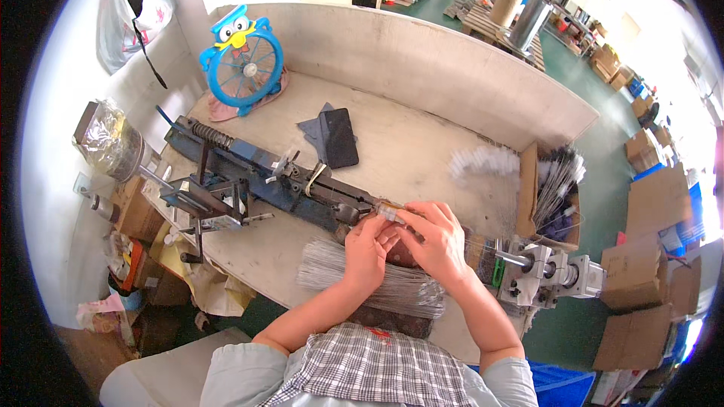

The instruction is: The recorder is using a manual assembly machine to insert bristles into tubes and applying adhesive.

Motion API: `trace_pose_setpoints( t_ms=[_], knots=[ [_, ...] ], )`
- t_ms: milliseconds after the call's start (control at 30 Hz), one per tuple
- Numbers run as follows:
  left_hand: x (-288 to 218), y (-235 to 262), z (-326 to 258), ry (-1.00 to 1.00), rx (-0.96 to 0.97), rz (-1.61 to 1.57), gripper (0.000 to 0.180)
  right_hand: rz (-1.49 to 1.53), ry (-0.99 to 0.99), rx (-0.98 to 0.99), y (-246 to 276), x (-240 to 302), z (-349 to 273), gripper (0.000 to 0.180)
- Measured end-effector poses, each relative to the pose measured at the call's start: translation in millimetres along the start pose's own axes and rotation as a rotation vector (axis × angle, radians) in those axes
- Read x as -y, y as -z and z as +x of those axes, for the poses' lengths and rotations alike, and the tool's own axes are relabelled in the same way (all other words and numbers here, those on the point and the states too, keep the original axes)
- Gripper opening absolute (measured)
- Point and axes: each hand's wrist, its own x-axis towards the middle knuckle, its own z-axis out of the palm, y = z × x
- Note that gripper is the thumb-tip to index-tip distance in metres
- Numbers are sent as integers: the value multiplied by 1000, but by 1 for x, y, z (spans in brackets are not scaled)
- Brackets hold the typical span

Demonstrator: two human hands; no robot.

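Note:
My left hand [367, 251] and my right hand [435, 240] meet at the near right end of a long blue-and-dark metal bench fixture [260, 169]. The fingers of both are bent and pinched close together. A small pale, yellowish piece [389, 211] shows at the right fingertips; whether it is a held part or a wrapping on a finger I cannot tell. What the left fingers grip is hidden. Beneath my hands and wrists lies a thick bundle of thin grey metal wires [411, 295], its left part [320, 265] sticking out beside my left wrist.
A black phone [339, 138] lies on a grey cloth beyond the fixture. A blue cartoon-shaped fan [245, 68] stands at the back left. To the right are white-bristled brushes [483, 163], a cardboard box [527, 192] of wire pieces and a metal spindle unit [554, 273]. A low panel [422, 45] borders the table.

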Motion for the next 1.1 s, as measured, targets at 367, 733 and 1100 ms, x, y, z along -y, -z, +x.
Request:
trace_pose_setpoints(
  t_ms=[367, 733, 1100],
  knots=[
    [2, 1, 3, 18, -8, -45, 18, 23, 13, -15, -6, 3, 7, 28],
    [1, 2, 2, 28, -23, -55, 17, 26, 7, -46, -14, 5, 8, 30],
    [0, -6, 0, -27, -5, 17, 10, -94, 27, -91, 5, 2, 1, 24]
  ],
)
